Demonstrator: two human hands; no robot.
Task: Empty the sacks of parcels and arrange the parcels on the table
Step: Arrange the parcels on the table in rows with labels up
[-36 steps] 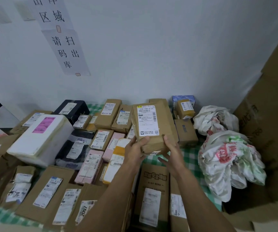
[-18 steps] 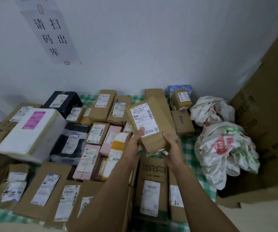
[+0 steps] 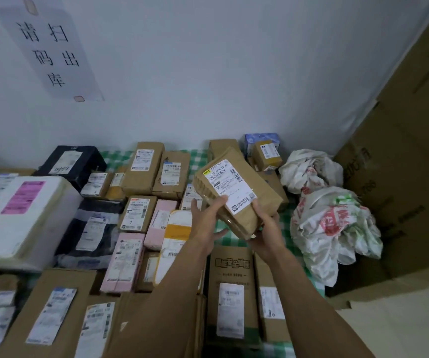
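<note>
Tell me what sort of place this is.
Probably a parcel pickup or sorting station: many labelled parcels cover a checked-cloth table, crumpled sacks lie at the right, and a wall sign asks to scan codes out.

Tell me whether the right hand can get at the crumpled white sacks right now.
Probably not yet: the right hand grips the brown parcel together with the left hand. The sacks lie just to its right with nothing between, so once freed the way looks open.
</note>
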